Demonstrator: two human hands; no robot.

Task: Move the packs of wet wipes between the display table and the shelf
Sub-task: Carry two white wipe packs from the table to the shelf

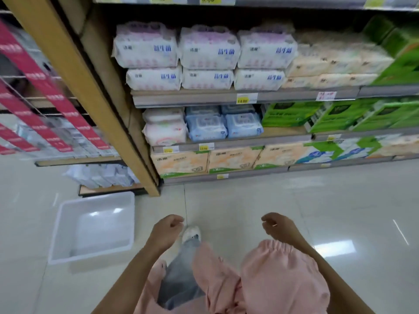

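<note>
Well short of the shelf, left hand and right hand hang loosely curled, holding nothing; blue wet wipes packs sit on it, open floor between.

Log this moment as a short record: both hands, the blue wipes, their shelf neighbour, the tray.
left hand: holds nothing, fingers loosely curled
right hand: holds nothing, fingers loosely curled
blue wipe packs: on the shelf, two side by side in front, more behind
pink pack: same shelf, left of the blue ones
white tray: on the floor, at the person's left
</note>
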